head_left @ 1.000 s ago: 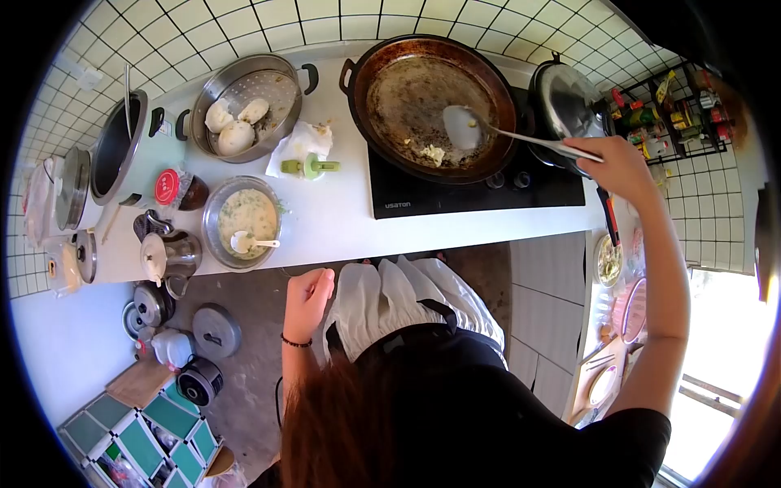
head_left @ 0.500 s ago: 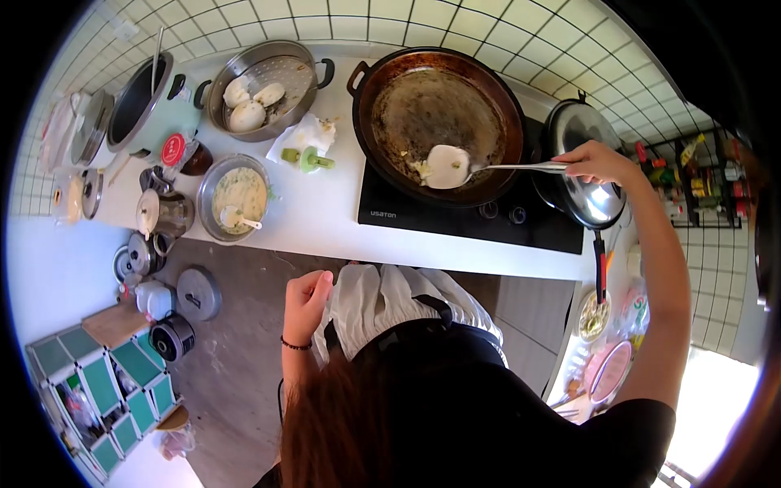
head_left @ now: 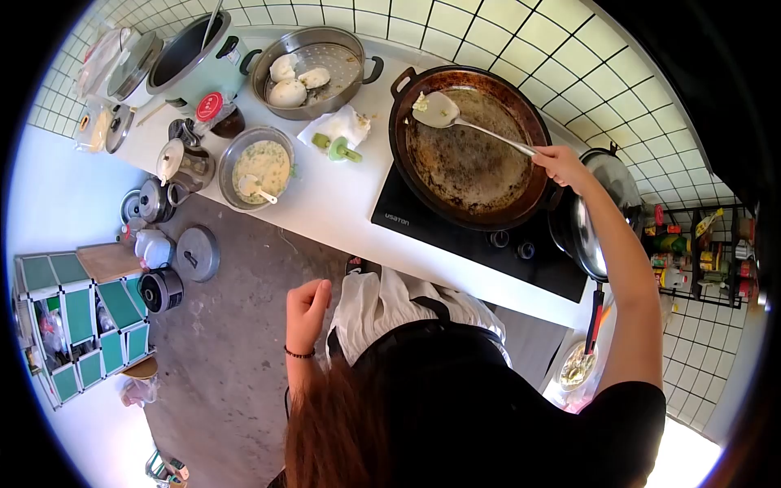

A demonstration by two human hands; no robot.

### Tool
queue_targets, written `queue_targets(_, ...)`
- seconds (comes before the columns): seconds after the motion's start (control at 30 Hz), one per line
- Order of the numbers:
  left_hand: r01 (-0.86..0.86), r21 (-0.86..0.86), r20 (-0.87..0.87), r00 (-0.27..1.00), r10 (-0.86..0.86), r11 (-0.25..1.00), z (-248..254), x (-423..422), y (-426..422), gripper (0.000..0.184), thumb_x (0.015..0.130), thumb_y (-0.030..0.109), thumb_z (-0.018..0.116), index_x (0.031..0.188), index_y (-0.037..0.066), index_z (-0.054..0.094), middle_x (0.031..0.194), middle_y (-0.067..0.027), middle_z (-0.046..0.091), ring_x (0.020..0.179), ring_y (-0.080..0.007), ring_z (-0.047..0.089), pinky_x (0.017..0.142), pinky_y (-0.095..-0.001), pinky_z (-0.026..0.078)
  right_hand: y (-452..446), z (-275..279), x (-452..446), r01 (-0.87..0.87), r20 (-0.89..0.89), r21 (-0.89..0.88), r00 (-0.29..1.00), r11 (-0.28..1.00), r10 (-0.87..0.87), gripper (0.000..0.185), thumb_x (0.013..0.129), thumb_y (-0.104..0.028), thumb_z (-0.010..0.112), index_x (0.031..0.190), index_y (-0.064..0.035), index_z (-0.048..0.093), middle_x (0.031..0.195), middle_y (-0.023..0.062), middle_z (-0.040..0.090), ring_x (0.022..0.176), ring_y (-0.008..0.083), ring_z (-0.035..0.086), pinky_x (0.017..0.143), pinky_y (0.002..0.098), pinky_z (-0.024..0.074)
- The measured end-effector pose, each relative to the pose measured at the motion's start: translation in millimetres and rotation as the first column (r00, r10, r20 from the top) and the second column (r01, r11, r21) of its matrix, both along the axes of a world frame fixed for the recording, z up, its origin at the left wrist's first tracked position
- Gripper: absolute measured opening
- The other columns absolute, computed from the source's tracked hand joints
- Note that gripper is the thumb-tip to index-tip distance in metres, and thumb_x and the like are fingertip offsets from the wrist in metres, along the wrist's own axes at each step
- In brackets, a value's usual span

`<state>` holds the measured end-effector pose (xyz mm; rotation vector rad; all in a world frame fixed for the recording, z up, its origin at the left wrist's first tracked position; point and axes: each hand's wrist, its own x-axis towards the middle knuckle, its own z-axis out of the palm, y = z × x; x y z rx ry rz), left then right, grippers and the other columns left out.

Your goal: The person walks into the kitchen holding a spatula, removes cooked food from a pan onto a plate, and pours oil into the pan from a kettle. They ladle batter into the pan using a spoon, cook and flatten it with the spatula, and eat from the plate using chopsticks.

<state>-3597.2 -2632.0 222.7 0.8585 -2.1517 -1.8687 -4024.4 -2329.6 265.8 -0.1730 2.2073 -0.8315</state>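
Observation:
My right hand [head_left: 561, 168] is closed around the handle of a metal spatula [head_left: 492, 137]. The spatula's broad blade rests at the far left side of a wide, dark, browned frying pan [head_left: 468, 167], with a few pale food bits at its tip. Over the floor in front of my waist, my left hand [head_left: 307, 313] is loosely curled, thumb uppermost, and nothing shows in it. Left of the pan, a metal bowl [head_left: 236, 195] holds a pale batter with green flecks and a white spoon [head_left: 259, 189].
The pan sits on a black cooktop [head_left: 407, 213]. A steamer pot [head_left: 346, 98] with white pieces, a green-and-white packet [head_left: 338, 134], a red-lidded jar [head_left: 220, 114] and a rice cooker [head_left: 191, 69] stand leftward. A lidded pan [head_left: 598, 244] is at the right.
The spatula blade has moved from the pan's near side to its far left side, my right hand following leftward. The whole view has turned somewhat. My left hand stays curled.

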Motion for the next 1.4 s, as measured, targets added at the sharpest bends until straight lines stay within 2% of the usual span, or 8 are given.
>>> queue_targets(0.47,0.126,0.008,-0.022,0.992,-0.126,0.992,8.3,-6.8,-34.6,0.036,0.09,0.016,0.052,0.06,-0.002,0.042,0.052,0.0002,0.039,0.052,-0.0063,0.034,0.047,-0.0257,0.027,24.5,6.6,71.4,0.213,-0.051,-0.215,0.972,0.953,-0.229,0.039,0.088,-0.022,0.061,0.123,-0.0049,0.056,0.055,-0.0071,0.035,0.043,0.0022,0.029,0.038,0.02,0.0205)
queue_targets(0.73,0.394,0.023,0.004,0.919,-0.395,0.919,2.0,-35.4,-66.6,0.037,0.091,0.017,0.051,0.059,0.0,0.042,0.052,0.0012,0.038,0.051,-0.0058,0.031,0.046,-0.0255,0.025,83.6,25.3,193.4,0.467,-0.099,-0.308,0.851,0.829,-0.516,0.043,0.089,-0.017,0.059,0.127,0.0006,0.05,0.061,-0.0072,0.035,0.047,0.0013,0.029,0.039,0.0194,0.0181)
queue_targets(0.9,0.683,0.064,-0.003,0.729,-0.684,0.728,-2.7,-75.6,-50.4,0.036,0.092,0.017,0.049,0.06,0.001,0.043,0.053,0.0011,0.041,0.051,-0.006,0.034,0.048,-0.0249,0.026,110.8,63.7,341.8,0.726,-0.074,-0.373,0.598,0.578,-0.798,0.036,0.088,-0.013,0.057,0.122,-0.0013,0.055,0.06,-0.0086,0.033,0.048,0.0002,0.025,0.042,0.0192,0.0163)
queue_targets(0.97,0.781,0.069,-0.008,0.623,-0.782,0.621,-13.7,-92.6,-37.3,0.037,0.092,0.017,0.048,0.059,0.002,0.041,0.053,0.0011,0.04,0.051,-0.0058,0.033,0.048,-0.0248,0.026,121.7,74.0,407.0,0.799,0.003,-0.446,0.452,0.403,-0.892,0.036,0.088,-0.013,0.056,0.123,-0.0009,0.054,0.059,-0.009,0.032,0.047,0.0001,0.025,0.041,0.0185,0.016)
queue_targets(1.1,0.914,0.069,-0.025,0.401,-0.916,0.399,-16.9,-115.3,4.1,0.037,0.092,0.017,0.047,0.059,0.001,0.04,0.053,0.0014,0.038,0.051,-0.0055,0.031,0.048,-0.0248,0.024,135.4,89.1,537.3,0.832,0.099,-0.548,-0.037,-0.086,-0.994,0.036,0.087,-0.014,0.06,0.12,-0.0022,0.055,0.061,-0.0093,0.032,0.046,-0.0005,0.026,0.04,0.0169,0.0154)
queue_targets(1.17,0.945,0.077,-0.024,0.321,-0.947,0.318,-10.7,-118.4,27.4,0.037,0.092,0.016,0.046,0.059,0.001,0.04,0.053,0.001,0.038,0.051,-0.0058,0.031,0.048,-0.0248,0.025,138.8,98.7,585.6,0.809,0.046,-0.549,-0.219,-0.208,-0.975,0.038,0.087,-0.014,0.06,0.122,-0.0027,0.053,0.06,-0.0095,0.032,0.045,-0.0005,0.025,0.039,0.0164,0.015)
queue_targets(1.27,0.974,0.045,-0.037,0.222,-0.974,0.22,-3.6,-112.0,64.7,0.036,0.092,0.016,0.046,0.06,0.0,0.04,0.054,-0.0001,0.04,0.051,-0.0066,0.033,0.048,-0.0247,0.026,156.3,100.9,627.6,0.809,-0.083,-0.507,-0.388,-0.297,-0.918,0.039,0.087,-0.017,0.059,0.124,-0.0043,0.053,0.059,-0.01,0.031,0.045,-0.0007,0.024,0.038,0.0169,0.0149)
queue_targets(1.4,0.986,0.039,0.002,0.164,-0.986,0.164,-3.4,-96.9,97.3,0.036,0.092,0.017,0.046,0.061,0.0,0.041,0.054,-0.0005,0.041,0.052,-0.0068,0.035,0.048,-0.0246,0.027,215.8,67.5,650.5,0.89,-0.311,-0.351,-0.403,-0.29,-0.861,0.044,0.085,-0.021,0.063,0.125,-0.0046,0.053,0.06,-0.0079,0.041,0.045,0.0004,0.032,0.039,0.0168,0.0208)
